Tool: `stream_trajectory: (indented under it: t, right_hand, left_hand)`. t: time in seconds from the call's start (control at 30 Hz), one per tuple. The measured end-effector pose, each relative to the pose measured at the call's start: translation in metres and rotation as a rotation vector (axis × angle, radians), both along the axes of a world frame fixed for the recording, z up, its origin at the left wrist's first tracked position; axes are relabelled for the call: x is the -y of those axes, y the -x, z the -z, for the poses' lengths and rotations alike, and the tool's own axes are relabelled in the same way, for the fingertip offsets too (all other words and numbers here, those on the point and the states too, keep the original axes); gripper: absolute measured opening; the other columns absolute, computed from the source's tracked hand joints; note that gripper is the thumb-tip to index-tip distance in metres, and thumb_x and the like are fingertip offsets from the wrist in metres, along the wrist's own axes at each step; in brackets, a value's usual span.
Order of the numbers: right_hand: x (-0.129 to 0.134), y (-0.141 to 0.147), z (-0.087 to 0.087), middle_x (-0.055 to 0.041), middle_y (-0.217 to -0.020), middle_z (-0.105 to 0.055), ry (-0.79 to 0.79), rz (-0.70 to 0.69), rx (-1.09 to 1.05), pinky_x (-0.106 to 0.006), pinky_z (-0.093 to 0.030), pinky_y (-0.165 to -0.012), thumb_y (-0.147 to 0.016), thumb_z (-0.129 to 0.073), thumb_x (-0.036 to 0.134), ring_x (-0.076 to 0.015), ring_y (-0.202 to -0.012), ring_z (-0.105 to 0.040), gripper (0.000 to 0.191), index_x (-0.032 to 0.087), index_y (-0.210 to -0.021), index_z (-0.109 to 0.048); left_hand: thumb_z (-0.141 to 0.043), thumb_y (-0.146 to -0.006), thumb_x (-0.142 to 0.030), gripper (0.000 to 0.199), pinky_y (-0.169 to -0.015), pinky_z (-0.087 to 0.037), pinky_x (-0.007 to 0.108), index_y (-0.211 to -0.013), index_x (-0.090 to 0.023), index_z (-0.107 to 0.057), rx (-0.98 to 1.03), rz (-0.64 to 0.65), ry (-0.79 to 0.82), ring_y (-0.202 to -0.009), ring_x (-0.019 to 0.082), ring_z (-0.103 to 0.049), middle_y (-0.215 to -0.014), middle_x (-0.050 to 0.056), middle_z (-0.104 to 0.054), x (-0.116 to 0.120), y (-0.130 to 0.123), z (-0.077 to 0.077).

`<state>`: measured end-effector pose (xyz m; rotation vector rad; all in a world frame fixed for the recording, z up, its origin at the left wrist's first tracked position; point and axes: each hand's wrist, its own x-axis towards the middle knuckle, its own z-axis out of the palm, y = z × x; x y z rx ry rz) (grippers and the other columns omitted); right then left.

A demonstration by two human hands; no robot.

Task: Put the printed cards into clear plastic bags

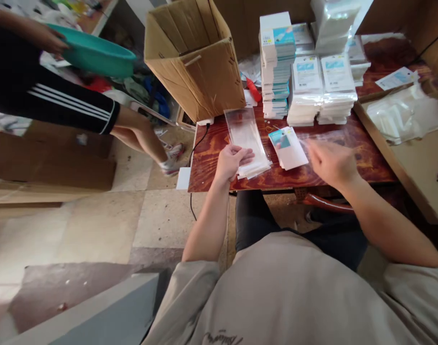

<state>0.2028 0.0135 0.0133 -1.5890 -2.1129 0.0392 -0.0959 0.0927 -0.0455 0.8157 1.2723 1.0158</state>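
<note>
My left hand [235, 162] rests on the lower part of a pile of clear plastic bags [244, 132], fingers loosely extended and nothing gripped between them. To its right lies a small stack of white and teal printed cards [288, 149], slightly fanned on the dark red wooden table [207, 165]. My right hand [331, 162] is just right of these cards, its fingers curled but smeared by motion. A faint transparent blur surrounds it; whether it holds a clear bag cannot be made out.
Behind stand a tall card stack [276, 67] and piles of bagged cards [307, 86]. An open cardboard box [211, 76] is at the back left, a shallow carton [394, 158] at right. A person in striped shorts [75, 103] carries a teal basin [96, 52] at left.
</note>
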Motion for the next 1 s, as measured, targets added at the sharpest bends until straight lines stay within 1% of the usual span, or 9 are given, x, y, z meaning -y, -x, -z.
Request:
stream_trajectory:
  t: [0.07, 0.13, 0.27, 0.37, 0.57, 0.67, 0.8, 0.9, 1.0]
  right_hand:
    - [0.022, 0.004, 0.001, -0.0103, -0.082, -0.076, -0.106, 0.262, -0.338, -0.033, -0.056, -0.066, -0.105, -0.059, 0.042, -0.0238, -0.074, -0.073, 0.029, 0.017, -0.097, -0.072]
    - [0.043, 0.013, 0.004, -0.0075, -0.073, -0.075, -0.017, 0.386, -0.663, -0.029, -0.052, -0.051, -0.1, -0.065, 0.055, -0.0203, -0.059, -0.069, 0.038, 0.019, -0.087, -0.068]
    - [0.064, 0.034, 0.015, -0.0062, -0.068, -0.074, 0.398, 0.336, -1.031, -0.022, -0.039, -0.036, -0.085, -0.078, 0.065, -0.0129, -0.04, -0.057, 0.049, 0.019, -0.08, -0.065]
    - [0.06, 0.045, 0.022, -0.0046, -0.059, -0.069, 0.518, 0.302, -1.096, -0.02, -0.036, -0.036, -0.083, -0.079, 0.066, -0.0113, -0.039, -0.054, 0.05, 0.018, -0.081, -0.066]
    - [0.038, 0.055, 0.025, -0.0005, -0.048, -0.061, 0.555, 0.336, -1.068, -0.019, -0.033, -0.033, -0.082, -0.079, 0.056, -0.0098, -0.034, -0.048, 0.041, 0.017, -0.078, -0.065]
    - [0.031, 0.057, 0.024, 0.0005, -0.05, -0.062, 0.487, 0.396, -1.112, -0.02, -0.038, -0.034, -0.081, -0.079, 0.053, -0.0106, -0.035, -0.051, 0.038, 0.018, -0.079, -0.064]
    - [0.026, 0.063, 0.026, 0.0003, -0.053, -0.065, 0.414, 0.414, -1.18, -0.023, -0.049, -0.039, -0.08, -0.081, 0.058, -0.0129, -0.038, -0.057, 0.042, 0.019, -0.082, -0.063]
    - [0.022, 0.072, 0.03, 0.0001, -0.055, -0.066, 0.431, 0.376, -1.22, -0.026, -0.055, -0.043, -0.081, -0.081, 0.063, -0.0148, -0.042, -0.061, 0.047, 0.021, -0.083, -0.061]
    - [0.017, 0.078, 0.033, -0.0001, -0.061, -0.068, 0.495, 0.278, -1.3, -0.027, -0.058, -0.046, -0.079, -0.084, 0.065, -0.0152, -0.045, -0.063, 0.051, 0.021, -0.084, -0.058]
  left_hand:
    - [-0.076, -0.093, -0.018, 0.024, -0.093, -0.064, 0.04, -0.097, -0.018, -0.053, 0.132, -0.005, 0.025, -0.094, 0.022, -0.081, -0.099, 0.012, -0.08, 0.003, -0.009, 0.002]
    - [-0.076, -0.095, -0.022, 0.021, -0.097, -0.063, 0.039, -0.102, -0.016, -0.058, 0.202, -0.012, 0.038, -0.097, 0.022, -0.081, -0.099, 0.012, -0.08, 0.004, -0.017, 0.003]
    - [-0.074, -0.097, -0.024, 0.014, -0.091, -0.065, 0.035, -0.096, -0.013, -0.066, 0.284, -0.103, 0.025, -0.09, 0.021, -0.081, -0.089, 0.01, -0.079, 0.003, -0.029, 0.003]
    - [-0.077, -0.094, -0.024, 0.014, -0.085, -0.065, 0.033, -0.091, -0.014, -0.067, 0.327, -0.137, 0.034, -0.086, 0.021, -0.08, -0.084, 0.008, -0.078, 0.004, -0.032, 0.0]
    - [-0.082, -0.089, -0.034, 0.021, -0.079, -0.064, 0.031, -0.093, -0.017, -0.07, 0.414, -0.081, -0.017, -0.09, 0.021, -0.079, -0.092, 0.009, -0.08, 0.017, -0.031, -0.008]
    - [-0.085, -0.085, -0.036, 0.026, -0.077, -0.062, 0.03, -0.095, -0.016, -0.072, 0.409, -0.099, -0.049, -0.086, 0.019, -0.078, -0.093, 0.007, -0.079, 0.022, -0.032, -0.008]
    - [-0.085, -0.085, -0.043, 0.034, -0.083, -0.064, 0.037, -0.101, -0.016, -0.072, 0.388, -0.03, -0.052, -0.087, 0.021, -0.078, -0.097, 0.008, -0.079, 0.026, -0.035, -0.005]
    - [-0.086, -0.084, -0.046, 0.038, -0.086, -0.066, 0.041, -0.102, -0.017, -0.07, 0.389, 0.007, -0.026, -0.09, 0.023, -0.079, -0.099, 0.007, -0.079, 0.029, -0.037, -0.004]
    - [-0.091, -0.077, -0.045, 0.046, -0.077, -0.067, 0.038, -0.106, -0.016, -0.07, 0.415, 0.053, 0.007, -0.088, 0.025, -0.078, -0.101, 0.008, -0.08, 0.032, -0.037, -0.006]
